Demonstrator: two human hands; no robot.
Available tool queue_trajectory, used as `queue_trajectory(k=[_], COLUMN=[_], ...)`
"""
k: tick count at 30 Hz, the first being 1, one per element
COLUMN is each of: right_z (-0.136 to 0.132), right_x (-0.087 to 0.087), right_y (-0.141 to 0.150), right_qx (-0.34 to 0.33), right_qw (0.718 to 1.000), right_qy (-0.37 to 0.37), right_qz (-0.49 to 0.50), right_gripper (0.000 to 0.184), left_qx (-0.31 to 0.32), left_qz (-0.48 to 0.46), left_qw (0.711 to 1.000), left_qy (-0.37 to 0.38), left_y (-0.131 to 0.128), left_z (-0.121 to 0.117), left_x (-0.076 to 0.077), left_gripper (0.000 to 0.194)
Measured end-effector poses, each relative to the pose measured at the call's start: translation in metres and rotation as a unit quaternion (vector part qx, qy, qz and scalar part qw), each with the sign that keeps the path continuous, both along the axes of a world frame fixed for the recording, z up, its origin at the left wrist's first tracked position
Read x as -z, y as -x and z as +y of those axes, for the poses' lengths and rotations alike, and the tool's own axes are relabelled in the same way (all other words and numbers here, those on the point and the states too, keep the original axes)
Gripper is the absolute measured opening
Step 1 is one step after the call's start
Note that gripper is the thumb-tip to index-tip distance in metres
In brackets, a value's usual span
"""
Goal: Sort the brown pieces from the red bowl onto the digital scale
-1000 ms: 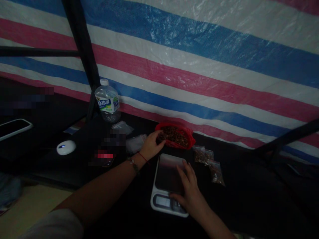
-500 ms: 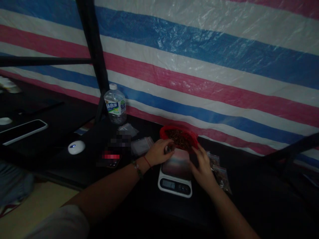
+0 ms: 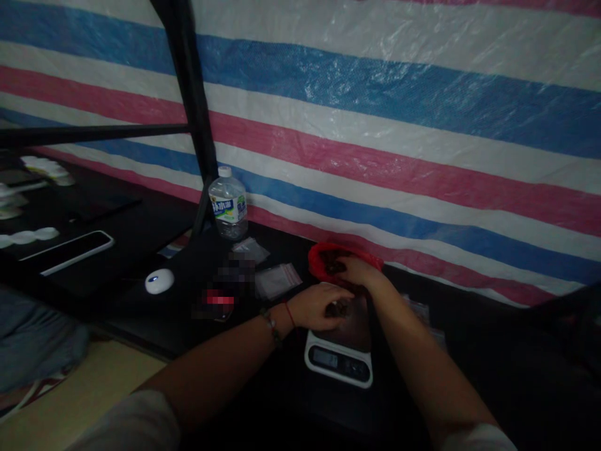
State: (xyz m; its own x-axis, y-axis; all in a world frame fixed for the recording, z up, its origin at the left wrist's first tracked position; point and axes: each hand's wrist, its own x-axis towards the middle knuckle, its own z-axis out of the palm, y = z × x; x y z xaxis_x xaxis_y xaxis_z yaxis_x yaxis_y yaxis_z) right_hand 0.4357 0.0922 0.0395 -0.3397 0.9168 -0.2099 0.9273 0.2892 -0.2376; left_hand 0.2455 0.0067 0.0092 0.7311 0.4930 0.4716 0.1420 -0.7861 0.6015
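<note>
Resting over the platform of a small white digital scale (image 3: pixel 339 360), the left hand (image 3: pixel 320 305) was curled with its fingers together around some small dark pieces; what exactly they were could not be told in the dim light. A red string and a bead bracelet circled its wrist. Just beyond it and slightly to its right, the right hand (image 3: pixel 357 271) reached into a red bag (image 3: pixel 323 255) of dark brown bits, its fingers bent down inside the opening; whether they had closed on anything could not be told. The right forearm crossed over the right side of the scale, hiding part of the platform.

The scale sat on a dark worktop (image 3: pixel 469 369), directly beneath the left hand, its display facing the person. To the left of the left hand lay a few clear small plastic bags (image 3: pixel 277 280), and farther left a white rounded device (image 3: pixel 159 281) with a small blue light. Beyond those, a water bottle (image 3: pixel 228 203) stood upright against a striped tarpaulin (image 3: pixel 399 138), beside a black pole (image 3: pixel 190 94).
</note>
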Motion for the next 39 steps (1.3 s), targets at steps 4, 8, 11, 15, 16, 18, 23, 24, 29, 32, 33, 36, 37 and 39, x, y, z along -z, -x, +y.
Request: queue_trajectory(k=[4,8,11,15,16,18,23,24,29,32,33,36,37,39], right_z=[-0.002,-0.004,-0.003,-0.005,-0.006,-0.007,-0.006,-0.006,-0.007,-0.01,-0.011,-0.014,-0.016,-0.018], right_x=[0.002,0.004,0.007,0.008,0.008,0.008,0.007,0.007,0.001,-0.003,-0.004,-0.007,-0.009,-0.01], right_y=[0.001,0.0,-0.003,-0.007,-0.008,-0.01,-0.016,-0.017,-0.019,-0.016,-0.014,-0.009,-0.008,-0.005], right_qx=[0.019,0.019,0.029,0.029,0.03,0.042,0.083,0.095,0.119,0.109,0.101,0.065,0.052,0.031], right_qw=[0.999,0.999,0.998,0.995,0.993,0.99,0.984,0.981,0.96,0.956,0.957,0.968,0.971,0.975], right_qy=[-0.027,-0.042,-0.059,-0.099,-0.11,-0.128,-0.142,-0.146,-0.188,-0.189,-0.185,-0.17,-0.163,-0.143], right_qz=[-0.027,-0.012,-0.001,0.008,0.015,0.028,0.074,0.087,0.17,0.198,0.197,0.174,0.168,0.167], right_gripper=[0.032,0.033,0.027,0.022,0.023,0.024,0.023,0.023,0.019,0.017,0.017,0.019,0.02,0.023], left_qx=[-0.031,-0.1,-0.144,-0.18,-0.189,-0.211,-0.242,-0.237,-0.225,-0.231,-0.232,-0.229,-0.229,-0.229], left_qz=[0.005,-0.012,-0.039,-0.073,-0.078,-0.076,-0.03,-0.012,0.052,0.049,0.045,0.028,0.023,0.018], left_qw=[1.0,0.995,0.989,0.981,0.979,0.974,0.97,0.971,0.973,0.971,0.971,0.972,0.973,0.973], left_qy=[0.001,0.007,0.014,0.021,0.024,0.031,0.01,0.003,0.009,0.029,0.033,0.036,0.036,0.036], left_y=[0.001,0.0,-0.001,-0.002,-0.002,-0.003,-0.015,-0.019,-0.031,-0.032,-0.032,-0.032,-0.032,-0.031], left_z=[0.002,0.003,0.004,0.008,0.01,0.015,0.038,0.045,0.07,0.075,0.075,0.074,0.074,0.074], left_x=[-0.001,0.0,0.004,0.01,0.01,0.007,-0.009,-0.011,-0.009,-0.004,-0.002,0.001,0.002,0.003], left_gripper=[0.05,0.047,0.049,0.053,0.054,0.054,0.041,0.038,0.025,0.03,0.032,0.034,0.034,0.036])
